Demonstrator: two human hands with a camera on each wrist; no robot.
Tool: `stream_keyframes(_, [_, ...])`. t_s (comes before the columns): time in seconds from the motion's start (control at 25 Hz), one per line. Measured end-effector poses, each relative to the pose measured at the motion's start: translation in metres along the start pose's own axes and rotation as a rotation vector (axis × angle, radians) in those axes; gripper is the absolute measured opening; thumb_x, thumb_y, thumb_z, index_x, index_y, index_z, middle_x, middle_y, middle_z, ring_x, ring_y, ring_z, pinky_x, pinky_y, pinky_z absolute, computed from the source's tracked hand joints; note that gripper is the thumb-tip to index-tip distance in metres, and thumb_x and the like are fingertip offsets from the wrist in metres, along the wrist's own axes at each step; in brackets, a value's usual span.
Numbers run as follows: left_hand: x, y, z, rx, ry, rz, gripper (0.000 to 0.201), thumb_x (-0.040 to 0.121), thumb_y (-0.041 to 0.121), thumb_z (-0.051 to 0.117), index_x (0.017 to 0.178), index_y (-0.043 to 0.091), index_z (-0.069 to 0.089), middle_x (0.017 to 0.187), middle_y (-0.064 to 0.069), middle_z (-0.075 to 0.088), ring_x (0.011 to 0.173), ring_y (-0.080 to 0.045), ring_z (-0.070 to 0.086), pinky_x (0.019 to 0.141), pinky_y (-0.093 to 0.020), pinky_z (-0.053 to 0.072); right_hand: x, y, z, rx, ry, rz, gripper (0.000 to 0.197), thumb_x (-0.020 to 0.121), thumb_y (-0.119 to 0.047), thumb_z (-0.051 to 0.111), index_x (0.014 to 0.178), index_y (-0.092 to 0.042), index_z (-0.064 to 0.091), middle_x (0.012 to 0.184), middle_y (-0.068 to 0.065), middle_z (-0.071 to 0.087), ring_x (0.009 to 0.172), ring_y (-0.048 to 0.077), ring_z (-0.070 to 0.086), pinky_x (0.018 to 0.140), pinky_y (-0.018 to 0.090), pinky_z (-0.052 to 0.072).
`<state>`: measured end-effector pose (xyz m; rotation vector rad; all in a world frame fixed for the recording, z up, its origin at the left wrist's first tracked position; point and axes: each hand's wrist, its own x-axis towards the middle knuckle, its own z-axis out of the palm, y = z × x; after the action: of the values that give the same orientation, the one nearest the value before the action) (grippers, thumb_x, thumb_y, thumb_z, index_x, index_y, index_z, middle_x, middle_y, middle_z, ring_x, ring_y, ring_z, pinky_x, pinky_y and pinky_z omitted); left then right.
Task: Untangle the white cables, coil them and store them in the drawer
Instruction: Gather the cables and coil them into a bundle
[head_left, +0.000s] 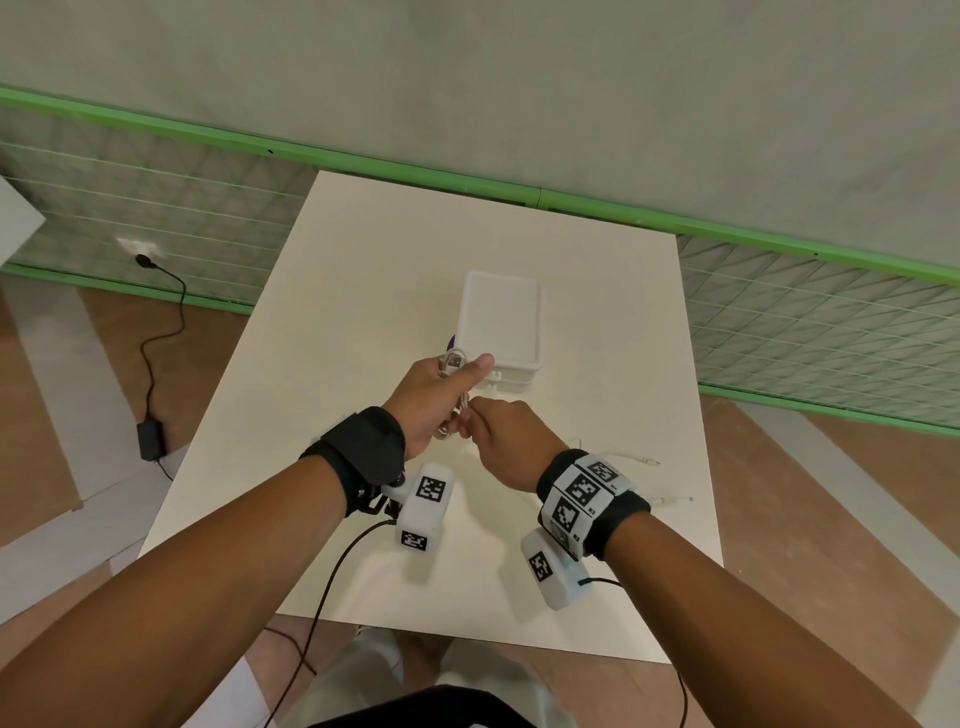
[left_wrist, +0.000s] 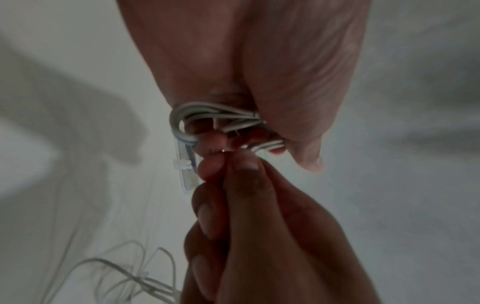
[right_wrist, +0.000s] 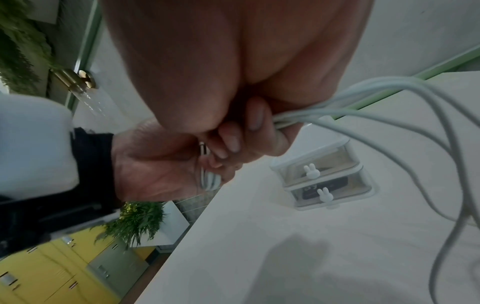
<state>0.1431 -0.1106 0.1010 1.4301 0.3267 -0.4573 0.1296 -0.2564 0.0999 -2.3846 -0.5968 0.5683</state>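
My left hand (head_left: 452, 389) is raised over the white table (head_left: 322, 322) and grips a coiled white cable (head_left: 457, 364), whose USB plug sticks up by the thumb. The coil (left_wrist: 207, 115) lies across that palm in the left wrist view. Directly to the right, my right hand (head_left: 470, 428) pinches strands of the same cable, its fingers (left_wrist: 241, 170) meeting the coil from below. In the right wrist view, further white strands (right_wrist: 389, 98) run from the right hand's fingers (right_wrist: 233, 142) off to the right. Just behind both hands stands the white drawer unit (head_left: 501, 322), with both bunny-knobbed drawers (right_wrist: 324, 179) shut.
Loose white cables (head_left: 644, 460) lie on the table to the right of my right wrist, and a thin tangle (left_wrist: 130, 277) shows in the left wrist view. A black power adapter (head_left: 150, 439) lies on the floor at left. A green-framed mesh fence (head_left: 779, 322) runs behind the table.
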Motion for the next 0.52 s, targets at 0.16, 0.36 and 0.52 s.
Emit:
stream_keyframes(0.16, [0.007, -0.010, 0.002, -0.024, 0.120, -0.004, 0.042, 0.094, 0.050, 0.060, 0.074, 0.013, 0.053, 0.073, -0.007, 0.055, 0.050, -0.021, 0.048, 0.051, -0.031, 0.043, -0.001, -0.002, 0.008, 0.058, 0.024, 0.034, 0.034, 0.105, -0.024, 0.036, 0.087, -0.012, 0.062, 0.072, -0.002, 0.062, 0.065, 0.019, 0.060, 0.069, 0.035, 0.049])
stream_keyframes(0.36, [0.013, -0.007, -0.002, -0.422, 0.152, -0.007, 0.039, 0.096, 0.043, 0.060, 0.071, 0.014, 0.053, 0.058, 0.000, 0.049, 0.053, -0.017, 0.053, 0.068, -0.036, 0.051, -0.005, 0.000, 0.008, 0.004, -0.049, 0.056, 0.033, 0.107, -0.036, 0.029, 0.092, -0.018, 0.053, 0.068, -0.001, 0.064, 0.055, 0.020, 0.068, 0.066, 0.037, 0.055])
stream_keyframes(0.52, [0.018, -0.001, -0.004, -0.470, 0.249, -0.033, 0.041, 0.094, 0.045, 0.063, 0.066, 0.023, 0.043, 0.056, 0.004, 0.025, 0.047, -0.013, 0.025, 0.048, -0.027, 0.033, -0.005, 0.004, 0.005, -0.082, -0.092, 0.002, 0.034, 0.107, -0.036, 0.030, 0.099, -0.015, 0.055, 0.070, -0.008, 0.053, 0.063, 0.022, 0.055, 0.067, 0.035, 0.045])
